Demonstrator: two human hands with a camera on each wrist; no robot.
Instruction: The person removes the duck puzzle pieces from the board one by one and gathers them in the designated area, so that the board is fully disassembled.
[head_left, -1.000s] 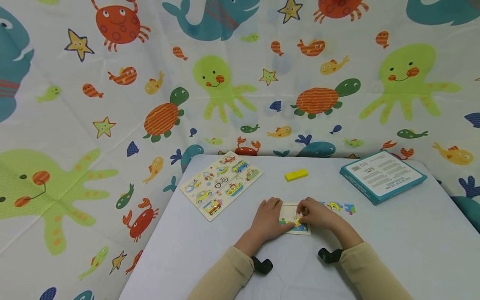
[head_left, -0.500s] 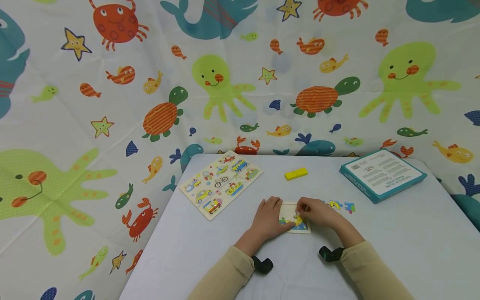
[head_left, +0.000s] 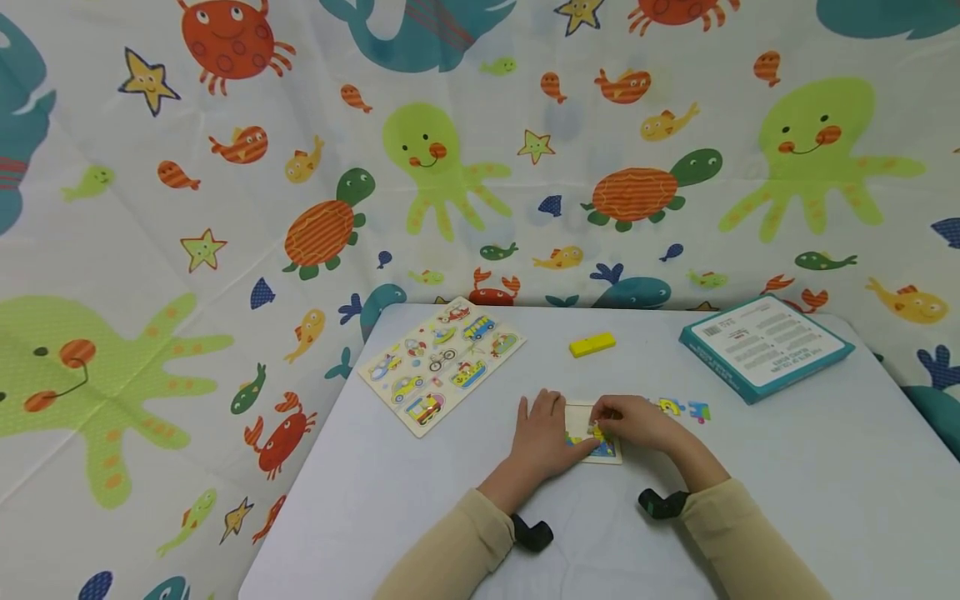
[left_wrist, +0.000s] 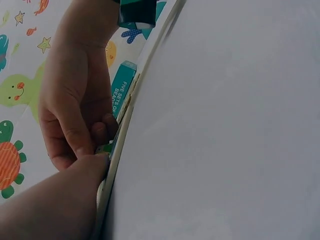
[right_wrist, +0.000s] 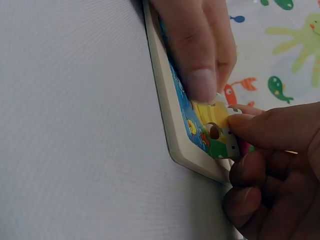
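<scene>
A small wooden puzzle board (head_left: 578, 414) with a light frame lies on the table, partly filled with colourful pieces along its near side. My left hand (head_left: 542, 437) rests on its left part, fingers fairly straight, the thumb reaching over the pieces. At the board's right side, my right hand (head_left: 633, 422) pinches a puzzle piece between thumb and finger. The right wrist view shows that yellow, green and white piece (right_wrist: 220, 131) held at the board's edge, with the left thumb (right_wrist: 201, 82) touching down beside it. Part of the board is hidden under the left hand.
Loose puzzle pieces (head_left: 698, 411) lie right of the board, behind the right hand. A yellow block (head_left: 592, 344) is further back, a larger picture board (head_left: 442, 367) at the back left, and a teal and white box (head_left: 767, 346) at the back right.
My left hand has shifted slightly to the right over the board, its thumb further across. The right hand keeps its pinch and has barely moved.
</scene>
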